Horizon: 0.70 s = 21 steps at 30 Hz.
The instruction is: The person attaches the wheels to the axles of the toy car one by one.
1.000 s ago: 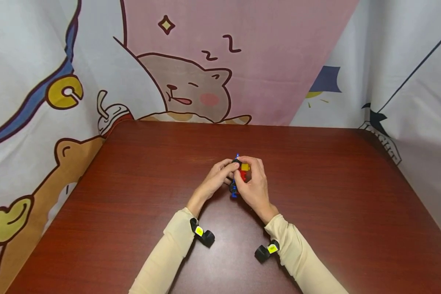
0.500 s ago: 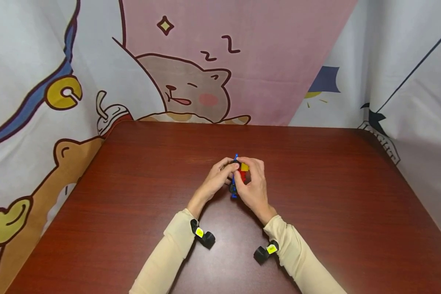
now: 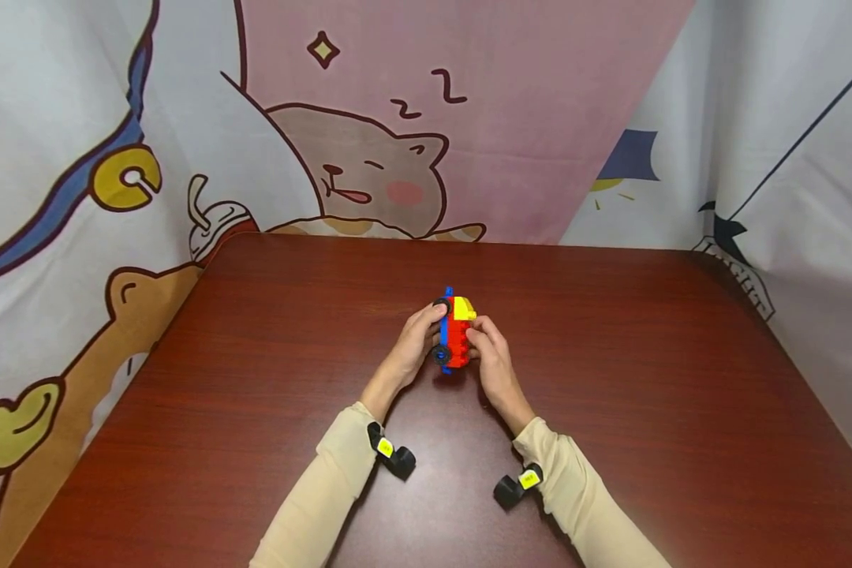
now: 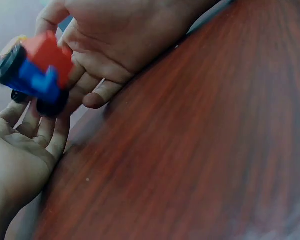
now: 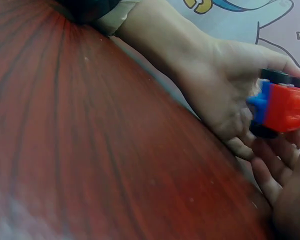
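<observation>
A toy brick car (image 3: pixel 457 335) with red bricks, a yellow part, a blue base and black wheels is tipped on its side between my hands, above the table. My left hand (image 3: pixel 413 347) holds it from the left, thumb by the far wheel (image 3: pixel 442 304). From the right, my right hand (image 3: pixel 495 364) grips the red side with thumb and fingers. In the left wrist view, the fingers of my left hand (image 4: pixel 27 155) lie beneath the car's wheels. The right wrist view shows the red and blue end of the car (image 5: pixel 287 107); its far end is cut off.
The brown wooden table (image 3: pixel 646 379) stretches around both arms. A printed cloth (image 3: pixel 525 118) hangs behind it and along both sides. Black wrist cameras (image 3: pixel 401 462) are strapped over the beige sleeves.
The car has been lifted slightly and turned, so its red and yellow bricks show more. My right hand has slid down and right along it; my left thumb has drawn back left.
</observation>
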{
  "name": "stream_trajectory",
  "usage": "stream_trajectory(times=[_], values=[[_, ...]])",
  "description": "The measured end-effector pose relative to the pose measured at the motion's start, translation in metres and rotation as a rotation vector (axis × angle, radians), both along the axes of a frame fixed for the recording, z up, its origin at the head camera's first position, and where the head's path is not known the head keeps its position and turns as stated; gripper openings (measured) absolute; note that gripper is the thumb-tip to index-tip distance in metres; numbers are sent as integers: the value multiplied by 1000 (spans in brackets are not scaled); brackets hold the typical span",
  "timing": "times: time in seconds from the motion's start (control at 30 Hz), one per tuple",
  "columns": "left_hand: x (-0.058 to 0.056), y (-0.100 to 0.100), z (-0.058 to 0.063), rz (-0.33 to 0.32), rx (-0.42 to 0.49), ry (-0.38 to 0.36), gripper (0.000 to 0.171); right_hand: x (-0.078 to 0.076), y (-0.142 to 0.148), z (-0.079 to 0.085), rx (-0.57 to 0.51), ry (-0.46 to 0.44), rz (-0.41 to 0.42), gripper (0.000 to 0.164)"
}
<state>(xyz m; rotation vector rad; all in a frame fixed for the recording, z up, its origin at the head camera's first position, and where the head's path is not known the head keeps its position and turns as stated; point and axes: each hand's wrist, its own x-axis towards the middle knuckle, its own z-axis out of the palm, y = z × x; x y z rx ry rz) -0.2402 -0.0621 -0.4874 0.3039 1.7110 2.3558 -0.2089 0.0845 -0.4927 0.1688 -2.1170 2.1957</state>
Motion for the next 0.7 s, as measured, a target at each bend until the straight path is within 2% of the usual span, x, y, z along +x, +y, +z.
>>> stream_trajectory(times=[0.1, 0.17, 0.23, 0.33, 0.47, 0.57, 0.7], values=[[0, 0, 0, -33, -8, -3, 56, 1, -1, 2, -78, -9, 38, 7], [0, 0, -1, -31, -18, -9, 53, 1, -1, 2, -143, -12, 28, 5], [-1, 1, -1, -3, -23, -26, 47, 1, -2, 3, -184, -17, 3, 2], [-3, 2, -2, 77, -17, -49, 32, -1, -2, 2, -193, -18, -54, 4], [-3, 3, -4, 142, -17, -37, 16, -3, -2, -1, -108, 9, -152, 11], [-2, 3, -6, 114, -41, 4, 16, -4, 0, -4, -25, 50, -207, 16], [-1, 3, -7, 66, -90, 66, 26, -4, 5, -5, 127, 91, -265, 21]])
